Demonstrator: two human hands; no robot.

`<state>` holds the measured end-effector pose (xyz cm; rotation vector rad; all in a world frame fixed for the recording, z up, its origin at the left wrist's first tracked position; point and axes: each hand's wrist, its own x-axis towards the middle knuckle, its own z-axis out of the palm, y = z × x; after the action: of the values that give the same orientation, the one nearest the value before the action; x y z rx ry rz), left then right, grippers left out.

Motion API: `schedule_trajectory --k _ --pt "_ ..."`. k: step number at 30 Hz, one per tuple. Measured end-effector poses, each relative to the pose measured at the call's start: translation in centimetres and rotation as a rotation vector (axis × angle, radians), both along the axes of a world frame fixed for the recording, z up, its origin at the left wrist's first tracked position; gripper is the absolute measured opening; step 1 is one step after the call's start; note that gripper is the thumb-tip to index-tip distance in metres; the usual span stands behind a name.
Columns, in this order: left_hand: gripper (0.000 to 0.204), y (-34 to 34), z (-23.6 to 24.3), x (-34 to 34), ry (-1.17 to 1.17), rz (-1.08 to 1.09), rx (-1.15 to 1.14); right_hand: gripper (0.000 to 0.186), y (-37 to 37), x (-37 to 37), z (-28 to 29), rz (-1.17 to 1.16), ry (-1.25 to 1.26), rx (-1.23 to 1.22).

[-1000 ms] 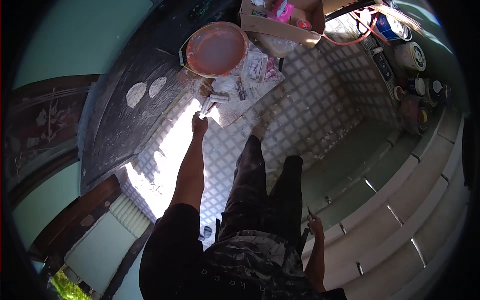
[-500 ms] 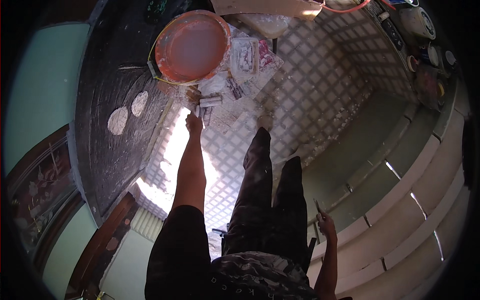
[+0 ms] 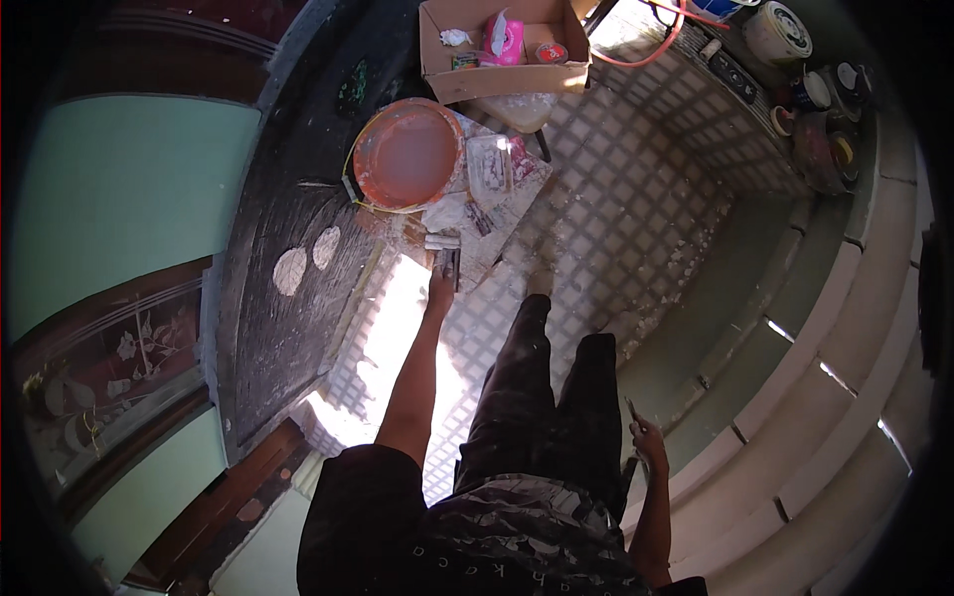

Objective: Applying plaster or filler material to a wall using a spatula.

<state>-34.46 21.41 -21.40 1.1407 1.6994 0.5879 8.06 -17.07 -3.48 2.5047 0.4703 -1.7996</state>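
A tiled floor [image 3: 616, 179] with a lattice of shadow stretches to the right of an orange bucket [image 3: 412, 200]. To the bucket's left runs a weathered black wooden panel [image 3: 288, 343] bearing two pale patches. A cardboard box [image 3: 505, 83], with a pink packet [image 3: 505, 42] inside, sits beyond the bucket and slightly to its right. The bucket itself holds cloudy water [image 3: 405, 151]. A dusty board [image 3: 522, 194] shows along its right and near sides. Well apart to the bucket's right stands a white pail [image 3: 778, 36]. A clear plastic tub [image 3: 490, 171] lies on the board, just right of the bucket.

The left hand [image 3: 441, 283] reaches in on the near side of the bucket, at the board's edge, its fingers by a dark, flat tool [image 3: 450, 266]; whether they grip it, I cannot tell. The right hand [image 3: 650, 444], well apart from the bucket, nearer the person and to its right, is curled around a slender tool [image 3: 631, 408] that points away from the body. A short pale bar [image 3: 442, 241] lies crosswise between the bucket and the left hand.
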Motion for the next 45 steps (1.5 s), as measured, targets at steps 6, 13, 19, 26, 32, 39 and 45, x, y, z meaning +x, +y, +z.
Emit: schedule_trajectory --k 6,13,19,26,32,39,45 --pt "0.031 -0.2 7.3 13.4 -0.257 -0.074 -0.187 0.038 -3.9 0.5 -0.8 -0.037 -0.065 0.204" --pt "0.057 -1.6 2.7 16.6 0.072 -0.247 0.019 0.036 -8.7 1.3 -2.8 -0.46 0.162 0.262" --pt "0.072 -1.9 4.3 11.7 0.131 -0.1 -0.405 0.033 -11.9 3.5 -1.5 -0.384 0.106 0.1" --pt "0.058 4.2 1.6 -2.0 0.487 0.3 -0.224 0.03 -7.5 5.1 2.8 -0.167 0.022 -0.158" --pt "0.037 4.7 -5.2 -6.1 0.466 -0.35 -0.094 0.035 -2.2 3.8 4.2 -0.181 -0.05 -0.134" --pt "0.038 4.9 -12.8 -1.6 -0.023 0.433 -0.543 0.038 0.7 -0.1 5.4 -0.234 0.014 -0.059" --pt "0.06 7.5 -19.2 -2.0 0.68 0.499 -0.465 0.037 -1.1 -2.1 5.2 -0.22 -0.011 -0.166"
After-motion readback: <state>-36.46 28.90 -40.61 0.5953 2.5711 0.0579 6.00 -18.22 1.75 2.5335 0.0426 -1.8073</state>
